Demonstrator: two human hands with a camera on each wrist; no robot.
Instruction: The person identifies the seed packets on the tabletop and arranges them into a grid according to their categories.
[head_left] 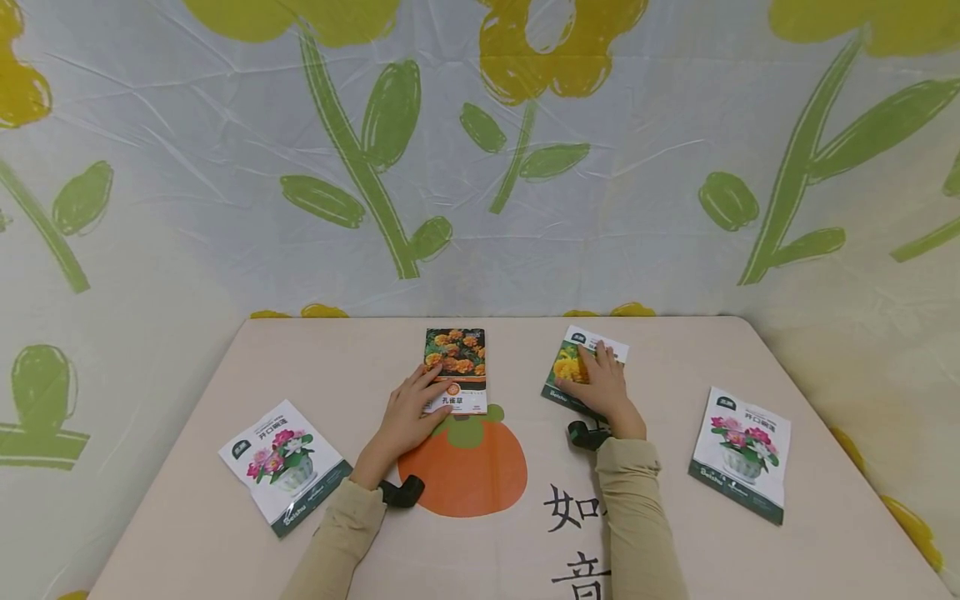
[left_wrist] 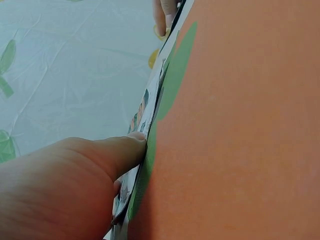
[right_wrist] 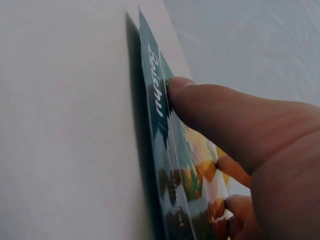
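In the head view my left hand [head_left: 408,415] rests on the lower left of a seed packet [head_left: 456,350] with orange flowers, its fingers spread and fairly straight. The left wrist view has the thumb [left_wrist: 120,152] pressing that packet near its edge. Farther right, my right hand [head_left: 602,387] lies over a seed packet [head_left: 566,367] with yellow flowers, covering much of its right side. Its thumb [right_wrist: 195,102] touches the packet's face beside the green "Beishu" band [right_wrist: 155,90] in the right wrist view, with other fingertips partly hidden behind.
A packet [head_left: 277,462] with pink potted flowers lies tilted at the left of the table [head_left: 540,333]. Another such packet [head_left: 742,458] lies at the right. A printed orange fruit [head_left: 480,475] marks the tabletop, and a flower-patterned cloth [head_left: 637,233] hangs behind.
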